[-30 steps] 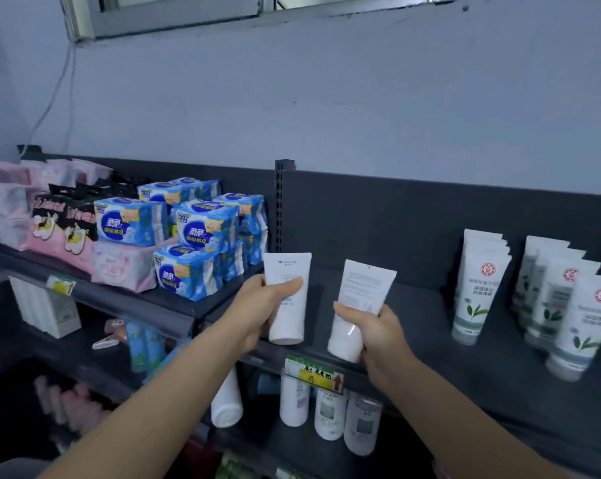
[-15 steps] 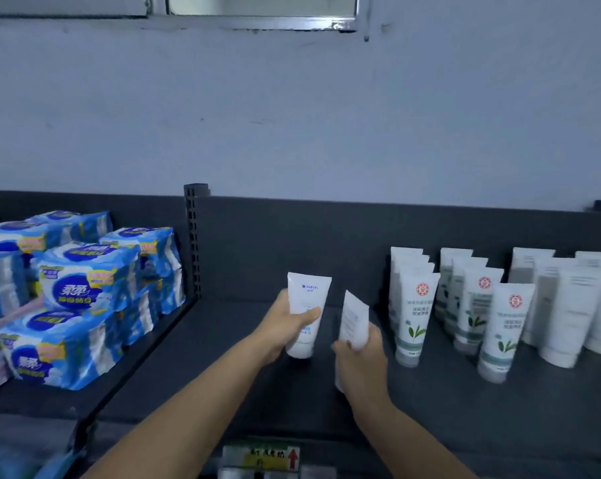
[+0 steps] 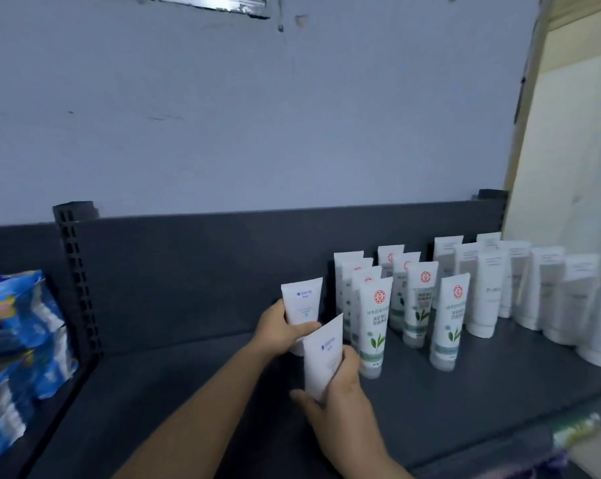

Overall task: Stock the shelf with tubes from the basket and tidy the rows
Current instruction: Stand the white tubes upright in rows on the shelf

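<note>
My left hand (image 3: 281, 331) grips a white tube with blue print (image 3: 302, 304), held upright over the dark shelf (image 3: 174, 392), just left of the standing rows. My right hand (image 3: 340, 392) grips a second white tube of the same kind (image 3: 321, 357), tilted, in front of the first. Right beside them stand rows of white tubes with red seals and green leaves (image 3: 375, 323). Farther right are rows of plain white tubes (image 3: 485, 295). The basket is out of view.
Blue wrapped packs (image 3: 19, 344) lie on the neighbouring shelf section at the left, beyond a perforated upright post (image 3: 74, 271). A dark back panel (image 3: 195, 267) closes the shelf behind. A pale board (image 3: 568, 150) stands at the far right.
My view has swung right and closer to the tube rows. Both hands have carried their tubes rightward, up against the leaf-printed row; the right tube now overlaps the left one.
</note>
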